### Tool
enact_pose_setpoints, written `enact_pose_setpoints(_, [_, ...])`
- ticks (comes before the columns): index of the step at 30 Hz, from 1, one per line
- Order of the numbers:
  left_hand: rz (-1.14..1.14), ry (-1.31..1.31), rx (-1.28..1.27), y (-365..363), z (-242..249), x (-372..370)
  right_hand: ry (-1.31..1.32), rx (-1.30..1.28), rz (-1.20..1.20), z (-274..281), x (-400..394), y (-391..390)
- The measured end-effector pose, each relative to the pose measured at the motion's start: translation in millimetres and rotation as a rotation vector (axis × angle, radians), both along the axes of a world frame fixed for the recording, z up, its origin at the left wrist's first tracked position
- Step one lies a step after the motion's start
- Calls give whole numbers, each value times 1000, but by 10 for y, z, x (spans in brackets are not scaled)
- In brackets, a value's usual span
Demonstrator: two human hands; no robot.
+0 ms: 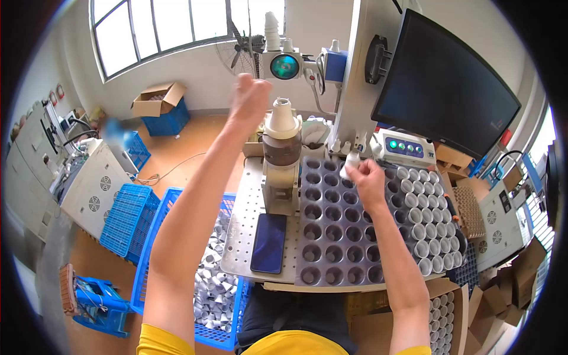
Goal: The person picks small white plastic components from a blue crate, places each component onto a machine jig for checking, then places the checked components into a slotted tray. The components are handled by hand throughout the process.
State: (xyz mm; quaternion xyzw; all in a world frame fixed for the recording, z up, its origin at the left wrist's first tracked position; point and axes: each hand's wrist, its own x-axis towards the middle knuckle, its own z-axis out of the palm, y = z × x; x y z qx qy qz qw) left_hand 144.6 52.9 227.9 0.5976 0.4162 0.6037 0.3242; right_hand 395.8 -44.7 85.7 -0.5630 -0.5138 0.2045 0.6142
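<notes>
My left hand (249, 103) is raised, smeared by motion, left of the round green-lit lens (284, 66) and above the cream and brown cone-topped fixture (281, 133). Its fingers look curled, but I cannot tell whether it holds anything. Pinched between the fingertips of my right hand (369, 180) is a small white plastic cone-shaped part (350, 166). That hand is over the back of a grey tray with round pockets (322, 232). White cups (423, 216) fill the tray's right columns, while the pockets on its left hold none.
A dark phone (268, 244) lies on the perforated metal plate (236, 236). Below left, a blue crate (145, 269) holds many white parts. A monitor (447, 86) hangs at right above a control box with green-lit buttons (405, 147). A cardboard box (464, 316) of cups stands below right.
</notes>
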Motion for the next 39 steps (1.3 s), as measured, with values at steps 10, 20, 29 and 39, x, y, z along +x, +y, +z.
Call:
enact_pose_setpoints(10, [336, 660, 488, -248, -280, -1168, -119, 196, 282, 991, -1164, 540])
enact_pose_setpoints(20, [576, 678, 84, -642, -3054, -3353, -132, 305, 255, 625, -1190, 370])
enact_pose_setpoints(29, [69, 430, -29, -1209, -2805, -1352, -660, -63, 109, 11, 394, -1459])
enact_pose_setpoints(39, [91, 497, -78, -1196, -2865, -944, -957, -747, -2, 125, 1561, -2526])
